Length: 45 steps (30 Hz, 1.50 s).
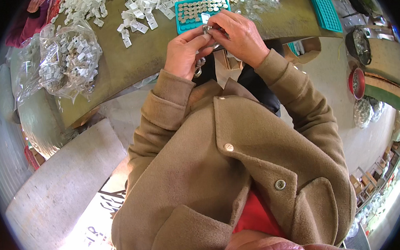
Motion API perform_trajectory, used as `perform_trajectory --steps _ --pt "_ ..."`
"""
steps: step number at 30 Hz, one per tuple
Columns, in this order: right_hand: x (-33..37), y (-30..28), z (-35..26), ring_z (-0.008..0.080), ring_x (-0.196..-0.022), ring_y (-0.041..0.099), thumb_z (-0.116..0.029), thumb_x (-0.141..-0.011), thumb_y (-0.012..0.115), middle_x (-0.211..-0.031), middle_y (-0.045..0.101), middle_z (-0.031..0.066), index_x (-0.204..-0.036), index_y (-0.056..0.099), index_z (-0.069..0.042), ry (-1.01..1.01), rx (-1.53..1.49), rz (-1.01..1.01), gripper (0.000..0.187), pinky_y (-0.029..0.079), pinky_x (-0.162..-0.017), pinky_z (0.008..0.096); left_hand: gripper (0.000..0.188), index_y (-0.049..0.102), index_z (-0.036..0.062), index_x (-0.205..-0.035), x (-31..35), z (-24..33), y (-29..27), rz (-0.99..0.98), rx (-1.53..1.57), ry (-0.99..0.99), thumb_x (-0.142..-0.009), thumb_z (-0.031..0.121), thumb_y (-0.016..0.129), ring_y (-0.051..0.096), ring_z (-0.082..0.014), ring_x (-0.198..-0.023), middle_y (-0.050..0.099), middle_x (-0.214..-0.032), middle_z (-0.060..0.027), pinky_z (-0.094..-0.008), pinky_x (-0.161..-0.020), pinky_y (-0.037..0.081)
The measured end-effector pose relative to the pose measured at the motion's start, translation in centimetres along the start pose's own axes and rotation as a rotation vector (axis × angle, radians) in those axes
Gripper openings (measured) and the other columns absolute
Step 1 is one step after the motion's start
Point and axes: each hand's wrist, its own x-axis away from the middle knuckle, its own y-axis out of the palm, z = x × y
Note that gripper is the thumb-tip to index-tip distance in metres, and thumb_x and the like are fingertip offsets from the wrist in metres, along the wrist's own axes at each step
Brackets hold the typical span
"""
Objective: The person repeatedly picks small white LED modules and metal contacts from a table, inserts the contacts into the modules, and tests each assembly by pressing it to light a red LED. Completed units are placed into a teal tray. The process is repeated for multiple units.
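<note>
My left hand (184,52) and my right hand (242,36) meet at the near edge of a turquoise tray (181,27). Their fingertips close on a small shiny piece (206,29), too small and covered to name. Below the left fingers, more shiny metallic-looking bits (199,66) show, partly hidden by that hand. Rows of round silver pieces (202,6) sit in the tray. A small whitish plastic piece (206,18) shows against its near part, just beyond my fingertips.
White and clear plastic pieces (144,7) lie heaped left of the tray. Clear small parts (256,0) spread to its right. A filled clear bag (70,59) stands at the table's left. Another turquoise tray (326,12) lies near the right edge, above an open cardboard box (309,49).
</note>
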Motion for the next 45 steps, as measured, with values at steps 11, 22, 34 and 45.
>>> perform_trajectory --steps 11,22,34,45 --pt "0.1 1.1 0.3 0.0300 -0.075 0.065 -0.007 -0.082 0.066 -0.081 0.067 0.0109 -0.096 0.070 -0.006 0.386 -0.515 -0.035 0.014 0.052 -0.067 0.0355 0.020 0.066 0.0043 -0.108 0.1 -0.3 -1.6 0.132 0.137 -0.037 -0.090 0.014 0.066 0.066 -0.0081 -0.082 0.071 -0.098 -0.0053 -0.0180 -0.061 0.052" --pt "-2.0 5.5 2.1 0.0324 -0.085 0.062 -0.012 -0.083 0.064 -0.086 0.061 0.0100 -0.093 0.062 -0.010 0.132 0.158 0.033 0.010 0.051 -0.070 0.0432 0.018 0.067 0.0066 -0.103 0.4 0.6 -2.7 0.230 0.042 0.022 -0.092 0.021 0.064 0.069 -0.0090 -0.083 0.071 -0.099 -0.0076 -0.0156 -0.052 0.049" --pt "-1.4 2.5 -1.2 0.0185 -0.075 0.063 0.000 -0.082 0.067 -0.084 0.064 0.0063 -0.094 0.061 -0.003 0.096 -0.241 0.091 0.014 0.050 -0.067 0.0289 0.026 0.065 0.0000 -0.112 1.3 1.0 -1.4 0.104 0.084 0.033 -0.090 0.015 0.066 0.069 -0.0129 -0.088 0.070 -0.099 -0.0072 -0.0208 -0.064 0.054" --pt "0.4 1.6 -1.6 0.0290 -0.077 0.060 0.000 -0.078 0.065 -0.083 0.062 0.0066 -0.089 0.059 -0.007 -0.223 0.029 0.113 0.015 0.047 -0.071 0.0365 0.027 0.068 0.0007 -0.113 2.4 -1.0 0.1 0.117 0.097 0.121 -0.088 0.010 0.068 0.067 -0.0110 -0.082 0.071 -0.096 -0.0062 -0.0200 -0.064 0.052"
